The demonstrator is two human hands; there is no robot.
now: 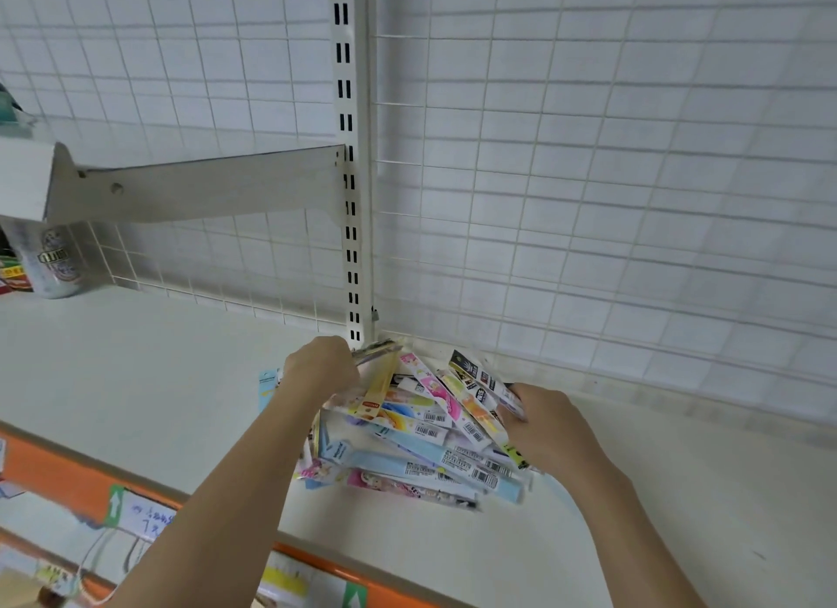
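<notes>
A heap of several long, flat, colourful packets [421, 444] with barcodes lies on the white shelf [136, 381], close to the slotted upright. My left hand [321, 372] grips a few packets [378, 351] at the heap's far left, lifting their ends toward the upright. My right hand [543, 422] holds the near ends of several fanned packets [475, 394] on the heap's right side, fingers curled round them. Both forearms reach in from below.
A white wire grid [589, 177] backs the shelf. The slotted upright [346, 154] carries a bracket [204, 186] for an upper shelf at left. A can [54, 263] stands at far left. An orange price rail [68, 480] runs along the shelf's front edge.
</notes>
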